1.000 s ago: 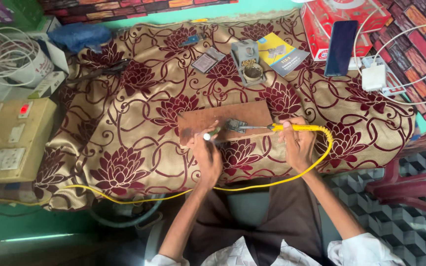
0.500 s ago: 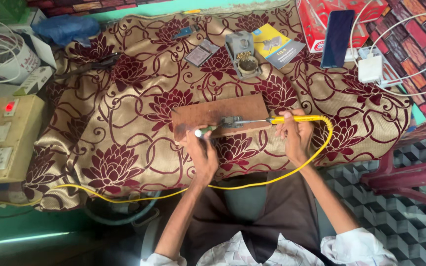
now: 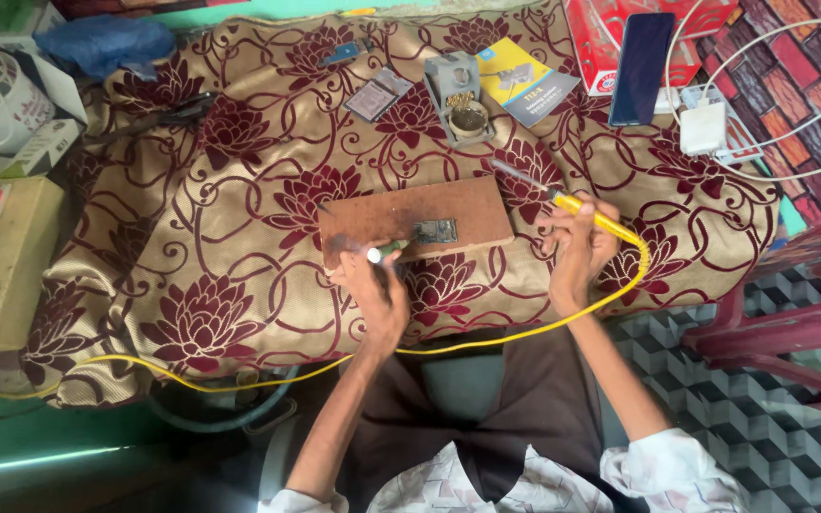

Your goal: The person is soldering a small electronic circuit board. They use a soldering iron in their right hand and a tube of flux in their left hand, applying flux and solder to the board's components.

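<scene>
Right hand [image 3: 577,252]: lifted its yellow soldering iron [image 3: 563,201] off the wooden board [image 3: 415,220], fingers closed round it. Left hand [image 3: 372,290]: pinches a green-tipped tool [image 3: 384,252]. Tip-cleaner holder [image 3: 460,100]: brass wool inside.

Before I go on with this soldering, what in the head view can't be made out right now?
- Small circuit board on the wooden block: too small to see components or joints.
- Thin tool in the left hand: only its bright tip shows; fingers hide the rest.
- Soldering iron in the right hand: grip hidden by the fingers.
- Phone: top cut off by the frame edge.
</scene>
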